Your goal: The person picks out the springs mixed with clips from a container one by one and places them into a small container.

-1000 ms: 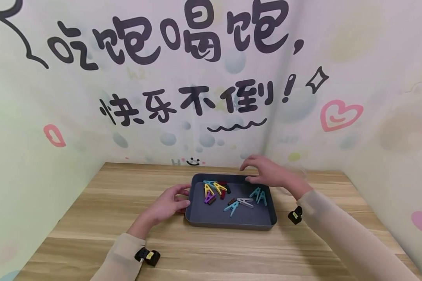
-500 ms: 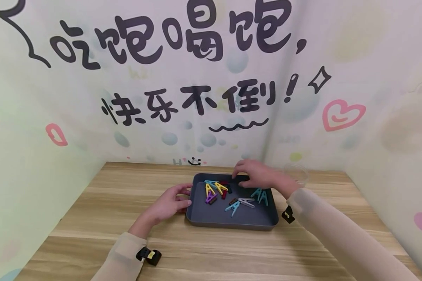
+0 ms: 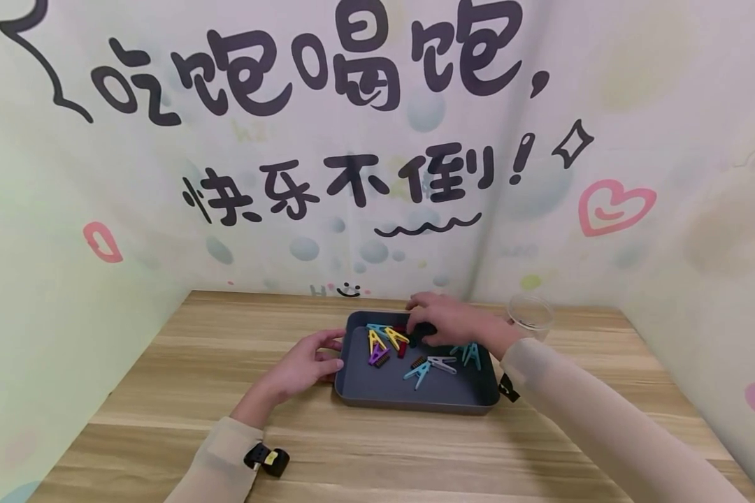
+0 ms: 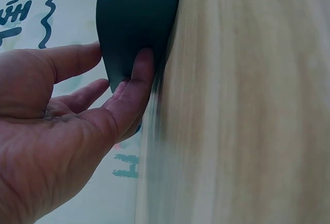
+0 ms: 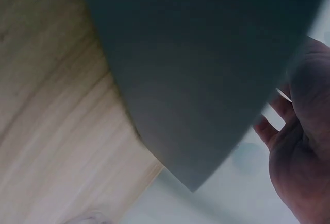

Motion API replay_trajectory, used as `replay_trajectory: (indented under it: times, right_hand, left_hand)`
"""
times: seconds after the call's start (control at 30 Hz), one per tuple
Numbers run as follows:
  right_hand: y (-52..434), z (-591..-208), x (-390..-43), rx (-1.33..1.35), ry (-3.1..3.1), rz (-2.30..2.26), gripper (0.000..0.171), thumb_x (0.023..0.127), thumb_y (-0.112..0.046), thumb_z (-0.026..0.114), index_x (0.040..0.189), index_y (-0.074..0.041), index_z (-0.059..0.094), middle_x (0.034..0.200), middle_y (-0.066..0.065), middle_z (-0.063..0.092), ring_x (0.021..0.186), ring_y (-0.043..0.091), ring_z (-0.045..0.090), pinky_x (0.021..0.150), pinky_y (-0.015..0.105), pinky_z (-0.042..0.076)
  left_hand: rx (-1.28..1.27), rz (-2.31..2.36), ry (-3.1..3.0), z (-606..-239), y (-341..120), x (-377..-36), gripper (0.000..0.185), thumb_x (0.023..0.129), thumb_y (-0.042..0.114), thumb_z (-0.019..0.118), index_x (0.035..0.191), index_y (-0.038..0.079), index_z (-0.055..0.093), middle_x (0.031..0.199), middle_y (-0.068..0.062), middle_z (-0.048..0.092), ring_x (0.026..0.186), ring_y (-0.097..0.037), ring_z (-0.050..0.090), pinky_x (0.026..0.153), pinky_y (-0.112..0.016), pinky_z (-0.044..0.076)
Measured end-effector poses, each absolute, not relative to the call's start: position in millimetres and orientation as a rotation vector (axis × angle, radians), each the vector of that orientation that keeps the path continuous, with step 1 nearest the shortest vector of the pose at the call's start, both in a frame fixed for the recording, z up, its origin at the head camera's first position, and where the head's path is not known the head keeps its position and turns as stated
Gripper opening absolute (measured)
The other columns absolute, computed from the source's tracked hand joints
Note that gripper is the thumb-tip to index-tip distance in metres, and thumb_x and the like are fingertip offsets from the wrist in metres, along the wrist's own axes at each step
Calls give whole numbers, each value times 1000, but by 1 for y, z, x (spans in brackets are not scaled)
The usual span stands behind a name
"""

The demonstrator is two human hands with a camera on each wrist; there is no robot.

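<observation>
Two hands at the grey tray (image 3: 358, 402) on the table (image 3: 163, 391): left hand (image 3: 302, 367) open against its rim, right hand (image 3: 449, 323) pinching a dark clip (image 3: 423, 331) inside; loose pinch could drop it.

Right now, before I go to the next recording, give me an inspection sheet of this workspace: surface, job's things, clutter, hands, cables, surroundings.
Surface: wooden table, light grain, set into a corner.
Job's things: dark grey tray holding coloured clothespins; yellow clothespin, purple clothespin, teal clothespins, blue clothespin among them.
Clutter: clear plastic cup behind the tray's right corner.
Hands: left hand rests against the tray's left wall, fingers relaxed; right hand reaches into the tray's far side, fingers curled around a dark clothespin.
Cables: nothing seen.
Surroundings: printed wall panels with black lettering, hearts and bubbles.
</observation>
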State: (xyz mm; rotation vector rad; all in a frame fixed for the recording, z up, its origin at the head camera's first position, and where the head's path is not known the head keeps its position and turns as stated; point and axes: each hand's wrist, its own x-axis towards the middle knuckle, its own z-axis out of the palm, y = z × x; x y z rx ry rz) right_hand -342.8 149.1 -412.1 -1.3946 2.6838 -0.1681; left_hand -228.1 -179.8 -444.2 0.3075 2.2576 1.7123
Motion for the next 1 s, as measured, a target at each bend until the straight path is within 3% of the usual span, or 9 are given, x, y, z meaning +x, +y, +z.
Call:
replay_trajectory:
  times: [0.17,0.37,0.6,1.0]
  right_hand:
    - [148,-414,-341,-1353,2664,-129,33,96,-21,82,128,-25,76,158,13,49,151,37,36,121,62,35]
    - [147,-417,-339,-1307,2662,-141,21,97,-22,81,117,-24,78,159,13,49,155,38,32,122,63,32]
    - [148,-420,-339,-1270,2667,-156,6,98,-23,79,104,-24,78,158,15,50,153,39,35,121,63,33]
    - [155,-410,-339,-1290,2737,-276,6,96,-22,80,101,-21,77,147,13,57,139,35,49,117,56,41]
  left_hand:
    - [303,1703,2268,-444,-180,-228,59,105,-3,61,159,-4,39,143,-28,52,124,-39,64,92,-45,62]
    - [305,1705,2268,-444,-179,-227,59,104,-3,61,159,-5,39,142,-28,53,122,-39,65,92,-44,62]
    - [313,1700,2272,-444,-179,-227,58,104,-4,61,159,-5,39,142,-29,53,122,-39,65,92,-44,62]
    - [303,1702,2263,-443,-179,-228,59,105,-3,60,159,-4,39,143,-28,52,123,-39,64,92,-44,62]
